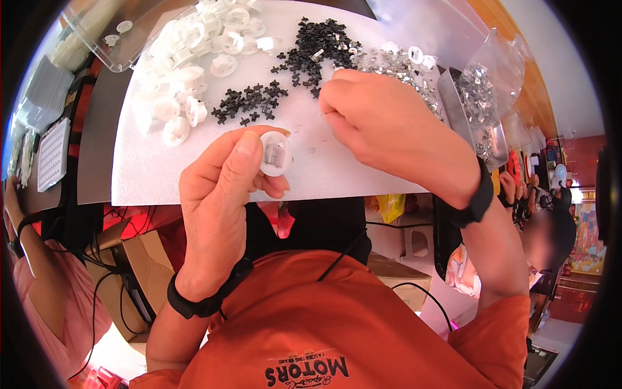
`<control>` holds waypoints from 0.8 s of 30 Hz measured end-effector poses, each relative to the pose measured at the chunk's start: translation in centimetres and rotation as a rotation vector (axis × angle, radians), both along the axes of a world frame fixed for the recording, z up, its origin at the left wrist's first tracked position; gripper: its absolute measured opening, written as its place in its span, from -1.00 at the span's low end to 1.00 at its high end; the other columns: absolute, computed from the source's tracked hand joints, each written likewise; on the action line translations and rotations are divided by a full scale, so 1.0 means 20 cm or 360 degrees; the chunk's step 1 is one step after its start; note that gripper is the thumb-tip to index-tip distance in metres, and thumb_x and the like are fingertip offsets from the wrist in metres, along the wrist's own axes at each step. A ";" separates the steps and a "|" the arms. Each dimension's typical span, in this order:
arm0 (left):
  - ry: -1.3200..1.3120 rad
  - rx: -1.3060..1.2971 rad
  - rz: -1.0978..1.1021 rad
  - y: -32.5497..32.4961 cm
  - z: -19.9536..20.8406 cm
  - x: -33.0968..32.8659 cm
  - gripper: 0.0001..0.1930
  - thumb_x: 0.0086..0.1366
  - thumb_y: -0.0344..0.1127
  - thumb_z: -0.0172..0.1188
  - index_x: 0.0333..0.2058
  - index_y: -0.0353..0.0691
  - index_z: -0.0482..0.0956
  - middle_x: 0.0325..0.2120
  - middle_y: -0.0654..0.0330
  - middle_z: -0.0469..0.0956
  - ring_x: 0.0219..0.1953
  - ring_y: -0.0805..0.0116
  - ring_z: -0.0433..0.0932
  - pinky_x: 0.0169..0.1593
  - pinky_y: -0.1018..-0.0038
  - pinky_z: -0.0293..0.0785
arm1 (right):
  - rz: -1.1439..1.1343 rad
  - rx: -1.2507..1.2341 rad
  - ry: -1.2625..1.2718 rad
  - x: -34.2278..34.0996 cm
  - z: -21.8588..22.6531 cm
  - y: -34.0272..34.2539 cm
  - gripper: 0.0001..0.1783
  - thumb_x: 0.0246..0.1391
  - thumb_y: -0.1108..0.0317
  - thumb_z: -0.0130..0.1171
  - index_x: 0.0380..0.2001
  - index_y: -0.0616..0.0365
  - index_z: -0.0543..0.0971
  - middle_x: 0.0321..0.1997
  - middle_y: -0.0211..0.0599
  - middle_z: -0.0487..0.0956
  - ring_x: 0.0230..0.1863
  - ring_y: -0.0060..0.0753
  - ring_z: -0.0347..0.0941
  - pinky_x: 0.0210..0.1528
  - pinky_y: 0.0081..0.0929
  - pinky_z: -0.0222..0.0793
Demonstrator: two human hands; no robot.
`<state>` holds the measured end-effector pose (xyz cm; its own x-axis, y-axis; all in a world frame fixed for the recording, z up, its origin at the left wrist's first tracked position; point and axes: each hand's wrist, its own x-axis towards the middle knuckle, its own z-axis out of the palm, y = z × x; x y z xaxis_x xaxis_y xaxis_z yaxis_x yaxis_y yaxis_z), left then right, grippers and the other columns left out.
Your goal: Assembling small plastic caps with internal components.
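Between the thumb and fingers of my left hand is a round white plastic part, its face with a square recess turned up toward me. My right hand is over the far middle of the white foam sheet, its fingers curled together by the edge of a black pile; whatever they hold, if anything, is hidden. Beyond it lies a heap of small black cross-shaped pieces, with a smaller group of black crosses nearer me. Small shiny metal pieces are scattered past my right hand.
White round plastic parts are heaped at the far left of the sheet. On the right stands a metal tray with a clear bag of metal pieces. A white gridded tray is at left. Other people sit on both sides.
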<state>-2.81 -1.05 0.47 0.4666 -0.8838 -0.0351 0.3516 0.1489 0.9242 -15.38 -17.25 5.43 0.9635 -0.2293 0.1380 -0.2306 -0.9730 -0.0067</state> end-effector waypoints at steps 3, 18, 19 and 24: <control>0.0063 0.0000 -0.0061 0.01 0.03 0.02 -0.59 0.42 -0.16 -0.13 -0.19 -0.47 0.50 -0.48 0.10 0.52 -0.59 0.49 0.41 -0.49 0.61 0.32 | 0.0053 0.0671 -0.0138 0.02 0.11 0.07 -0.94 -0.01 0.53 0.10 -0.51 0.29 0.46 -0.49 -0.29 0.46 -0.52 -0.35 0.40 -0.48 -0.45 0.30; 0.0677 0.0264 -0.0239 0.01 0.11 -0.04 -0.57 0.38 -0.06 -0.03 -0.53 -0.27 0.53 -0.73 0.22 0.45 -0.83 0.56 0.23 -0.77 0.66 0.01 | 0.0138 0.1608 -0.0521 -0.01 0.07 0.20 -0.93 -0.02 0.57 0.18 -0.41 0.21 0.52 -0.47 -0.43 0.40 -0.47 -0.59 0.29 -0.45 -0.63 0.17; 0.0666 0.0283 -0.0223 0.01 0.11 -0.04 -0.56 0.38 -0.05 -0.03 -0.54 -0.27 0.54 -0.74 0.22 0.45 -0.85 0.56 0.22 -0.78 0.66 0.00 | 0.0210 0.1480 -0.0564 -0.01 0.06 0.19 -0.93 -0.03 0.58 0.17 -0.43 0.21 0.51 -0.47 -0.43 0.40 -0.47 -0.57 0.29 -0.46 -0.62 0.17; 0.0606 0.0320 -0.0171 0.01 0.12 -0.06 -0.55 0.39 -0.04 -0.04 -0.54 -0.27 0.53 -0.75 0.23 0.44 -0.85 0.58 0.20 -0.78 0.67 -0.02 | 0.0356 0.1143 -0.0677 -0.01 0.03 0.20 -0.89 -0.08 0.62 0.16 -0.46 0.20 0.48 -0.51 -0.38 0.38 -0.49 -0.46 0.30 -0.48 -0.56 0.18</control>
